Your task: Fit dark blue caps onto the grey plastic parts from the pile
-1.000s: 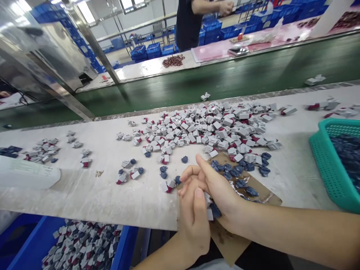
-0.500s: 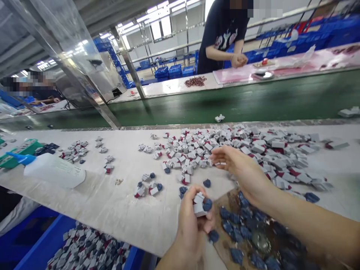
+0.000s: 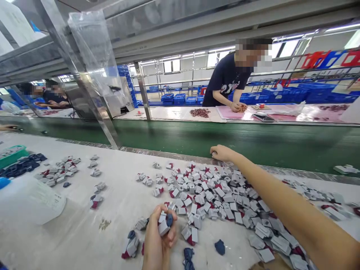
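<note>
Green flat conveyor belt point(image 3: 168, 133) runs along the far side of the white-covered work table point(image 3: 90, 243). On the table: a broad heap of pale-grey, block-shaped plastic parts with maroon pieces point(image 3: 209, 197), showing little or no blue; by appearance, most of the work remains. Right hand point(image 3: 225, 153) is at the belt's near edge, fingers curled; a pale sliver shows at the fingertips, but cannot tell whether it is gripped. Left hand point(image 3: 157, 238), in front of the heap, has its fingers wrapped around a grey block with a dark-blue lump point(image 3: 163, 227). Beside it, a small grey, maroon and dark-blue cluster point(image 3: 131, 245) looks further along. One loose dark-blue crumpled piece point(image 3: 219, 247) lies apart, seemingly unused.
</note>
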A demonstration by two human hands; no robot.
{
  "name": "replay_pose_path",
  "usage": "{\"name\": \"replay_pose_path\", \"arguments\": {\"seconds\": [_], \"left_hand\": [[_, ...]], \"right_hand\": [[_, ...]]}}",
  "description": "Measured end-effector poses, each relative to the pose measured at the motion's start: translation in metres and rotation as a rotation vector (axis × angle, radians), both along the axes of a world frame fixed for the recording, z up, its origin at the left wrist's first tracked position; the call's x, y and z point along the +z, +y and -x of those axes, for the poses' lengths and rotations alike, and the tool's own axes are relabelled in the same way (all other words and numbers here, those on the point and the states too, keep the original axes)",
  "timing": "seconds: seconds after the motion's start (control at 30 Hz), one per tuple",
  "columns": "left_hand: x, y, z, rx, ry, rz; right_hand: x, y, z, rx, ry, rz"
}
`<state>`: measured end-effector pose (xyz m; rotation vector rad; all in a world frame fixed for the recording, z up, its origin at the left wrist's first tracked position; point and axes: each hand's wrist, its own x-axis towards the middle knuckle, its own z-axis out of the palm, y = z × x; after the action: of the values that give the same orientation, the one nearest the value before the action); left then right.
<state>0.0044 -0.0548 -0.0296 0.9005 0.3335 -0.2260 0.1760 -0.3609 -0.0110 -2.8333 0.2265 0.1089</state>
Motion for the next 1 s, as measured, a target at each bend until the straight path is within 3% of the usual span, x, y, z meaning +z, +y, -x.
{"name": "replay_pose_path", "arguments": {"seconds": [0.13, 0.3, 0.43, 0.57, 0.67, 0.73, 0.8, 0.9, 1.0], "left_hand": [[-0.001, -0.001, -0.003, -0.026, 0.056, 0.008], [0.004, -0.001, 0.004, -0.072, 0.02, 0.03], [0.01, -0.012, 0.022, -0.138, -0.053, -0.044], [0.016, -0.034, 0.051, -0.244, -0.134, -0.172], [0.022, -0.049, 0.073, -0.359, -0.149, -0.235], [0.025, -0.056, 0.083, -0.426, -0.157, -0.272], [0.024, -0.06, 0.089, -0.449, -0.208, -0.339], [0.018, -0.061, 0.093, -0.397, -0.41, -0.493], [0.01, -0.058, 0.094, -0.333, -0.682, -0.643]], "right_hand": [[0.011, -0.016, 0.031, 0.088, -0.075, 0.019], [0.021, -0.044, 0.135, 0.022, -0.203, -0.031], [0.005, -0.062, 0.222, -0.017, -0.224, -0.109], [-0.012, -0.066, 0.263, -0.022, -0.267, -0.179], [-0.006, -0.047, 0.271, -0.039, -0.357, -0.147], [0.006, -0.017, 0.277, -0.042, -0.458, -0.122], [0.022, 0.021, 0.287, 0.049, -0.454, -0.18], [0.037, 0.074, 0.303, 0.314, -0.113, -0.373], [0.035, 0.103, 0.309, 0.335, 0.051, -0.545]]}}
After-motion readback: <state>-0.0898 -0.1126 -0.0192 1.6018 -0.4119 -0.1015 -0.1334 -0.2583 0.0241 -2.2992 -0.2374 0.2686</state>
